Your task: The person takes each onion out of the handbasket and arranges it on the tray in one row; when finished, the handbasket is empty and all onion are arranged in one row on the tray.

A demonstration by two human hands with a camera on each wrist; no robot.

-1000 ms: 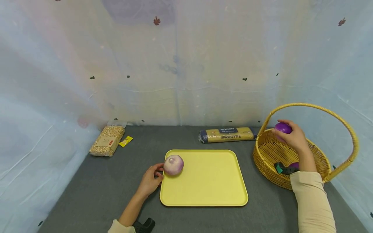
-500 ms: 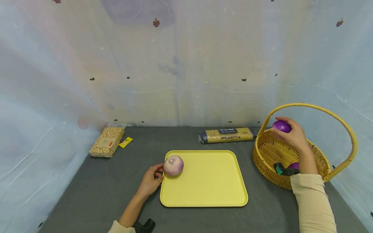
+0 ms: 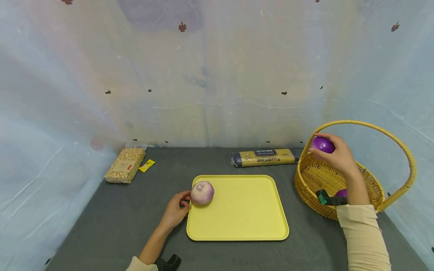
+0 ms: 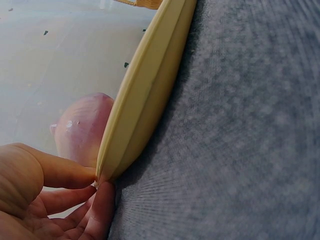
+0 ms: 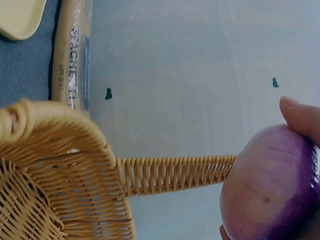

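Note:
My left hand (image 3: 175, 210) pinches the left rim of a yellow tray (image 3: 242, 210) between thumb and fingers, as the left wrist view (image 4: 75, 185) shows up close. Right beside those fingers, a pale purple-and-white onion (image 3: 202, 193) sits in the tray's left part. Raised over a wicker basket (image 3: 305, 188), my right hand (image 3: 340, 156) grips a darker purple onion (image 3: 323, 145), thumb below and fingers above. In the right wrist view this onion (image 5: 267, 185) overlaps the basket's handle. Another purple item (image 3: 342, 193) lies inside the basket, partly hidden by my wrist.
A spaghetti pack (image 3: 266, 156) lies behind the tray, its end close to the basket. At the back left are a clear bag of pale grains or beans (image 3: 125, 165) and a small yellow packet (image 3: 147, 165). The basket's tall handle (image 3: 373, 128) arches over my right hand.
My right hand has moved a little left and up with the onion, toward the left side of the basket's handle. The left hand and tray stay put.

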